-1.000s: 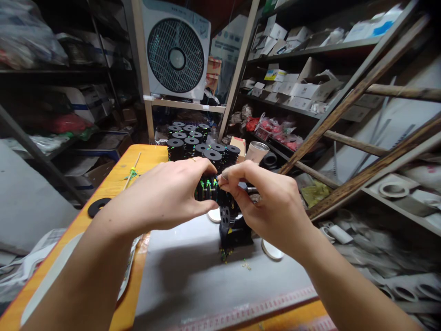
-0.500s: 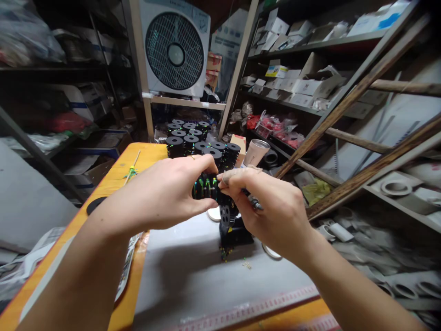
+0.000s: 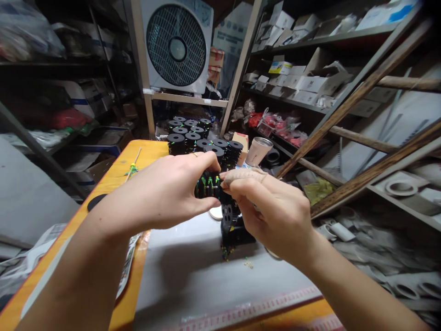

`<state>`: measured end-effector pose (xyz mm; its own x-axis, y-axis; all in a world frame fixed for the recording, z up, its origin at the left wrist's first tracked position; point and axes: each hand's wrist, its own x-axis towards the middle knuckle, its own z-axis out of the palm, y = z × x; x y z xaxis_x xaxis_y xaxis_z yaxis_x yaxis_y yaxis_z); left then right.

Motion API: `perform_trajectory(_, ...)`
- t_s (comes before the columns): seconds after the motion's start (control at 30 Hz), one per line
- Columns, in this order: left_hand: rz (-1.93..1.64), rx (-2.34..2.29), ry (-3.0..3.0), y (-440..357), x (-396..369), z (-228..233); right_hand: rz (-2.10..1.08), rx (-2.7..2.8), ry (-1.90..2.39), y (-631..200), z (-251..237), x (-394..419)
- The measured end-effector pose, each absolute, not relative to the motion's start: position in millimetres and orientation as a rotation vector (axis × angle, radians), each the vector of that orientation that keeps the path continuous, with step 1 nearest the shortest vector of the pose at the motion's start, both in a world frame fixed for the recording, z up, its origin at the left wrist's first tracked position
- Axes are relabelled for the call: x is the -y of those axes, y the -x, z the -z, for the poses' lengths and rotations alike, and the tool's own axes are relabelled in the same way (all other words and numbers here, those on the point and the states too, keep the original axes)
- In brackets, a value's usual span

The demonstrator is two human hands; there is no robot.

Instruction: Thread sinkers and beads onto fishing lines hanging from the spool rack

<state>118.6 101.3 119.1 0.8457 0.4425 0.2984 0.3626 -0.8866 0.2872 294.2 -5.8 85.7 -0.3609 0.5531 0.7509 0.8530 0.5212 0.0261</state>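
My left hand (image 3: 172,184) is wrapped round a black ribbed spool (image 3: 207,185) carrying green, yellow-tipped wires or lines; the thumb lies below it and the fingers above. At the spool's right end, the thumb and forefinger of my right hand (image 3: 272,202) are pinched together, with tape round the forefinger. What they pinch is hidden. Just below the hands stands a black holder (image 3: 237,232) with a grey disc with holes (image 3: 227,214) on it. Small yellow and green bits (image 3: 226,253) lie in front of the holder.
Many similar black spools (image 3: 177,138) stand at the table's far end. Behind them is a box fan (image 3: 177,48). A cup (image 3: 258,151) stands at the right, near a wooden ladder (image 3: 361,92). On the orange table (image 3: 138,149) lies a stick with green strands (image 3: 132,169).
The view has shifted slightly. My right hand has turned a little at the spool's end, and a metallic tip that showed beneath its fingers is hidden now. My left hand keeps its grip.
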Motion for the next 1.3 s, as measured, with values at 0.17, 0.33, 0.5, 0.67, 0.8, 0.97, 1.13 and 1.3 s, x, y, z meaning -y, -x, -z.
perform_trajectory(0.17, -0.532, -0.614, -2.808, -118, -101, -118, 0.566, 2.158, 1.124, -296, -94, 5)
perform_trajectory(0.33, -0.509, -0.652, -2.812, -118, -101, -118, 0.478, 2.049, 1.19, -299, -96, 5)
perform_trajectory(0.5, -0.506, -0.661, -2.822, -119, -101, -119, 0.459, 2.015, 1.197, -300, -95, 4)
perform_trajectory(0.67, -0.525, -0.648, -2.824, -119, -101, -118, 0.498, 2.041, 1.191, -300, -96, 5)
perform_trajectory(0.8, -0.524, -0.641, -2.809, -118, -102, -118, 0.564, 2.1, 1.192, -301, -95, 6)
perform_trajectory(0.97, -0.526, -0.631, -2.821, -118, -103, -117, 0.671, 2.174, 1.068, -298, -89, 6)
perform_trajectory(1.13, -0.531, -0.593, -2.833, -118, -102, -116, 0.922, 2.245, 0.906, -297, -90, 7)
perform_trajectory(1.3, -0.537, -0.596, -2.833, -118, -103, -116, 0.967, 2.364, 1.069, -300, -73, 37)
